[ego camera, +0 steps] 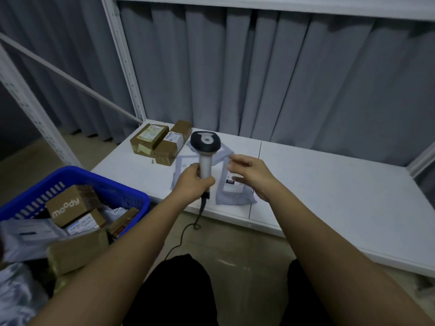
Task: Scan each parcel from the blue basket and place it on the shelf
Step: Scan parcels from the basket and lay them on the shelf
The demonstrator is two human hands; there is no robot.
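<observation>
Head view:
Left hand (193, 182): gripped the scanner (205, 151) by its handle, head up, above the shelf (329, 184).
Right hand (249, 175): fingers loosely spread, holding nothing, over a grey mailer (233, 196).
Mailers: three lay flat on the shelf, under the hands.
Boxes (160, 142): two brown, side by side at the shelf's back left.
Basket (113, 187): blue, lower left, full of parcels (70, 205).

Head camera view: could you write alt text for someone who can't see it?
A person's left hand grips a corded barcode scanner upright above a low white shelf, while the open right hand hovers over a grey mailer bag lying there. Two brown boxes sit further back on the shelf, and a blue basket of parcels stands at the left.
</observation>
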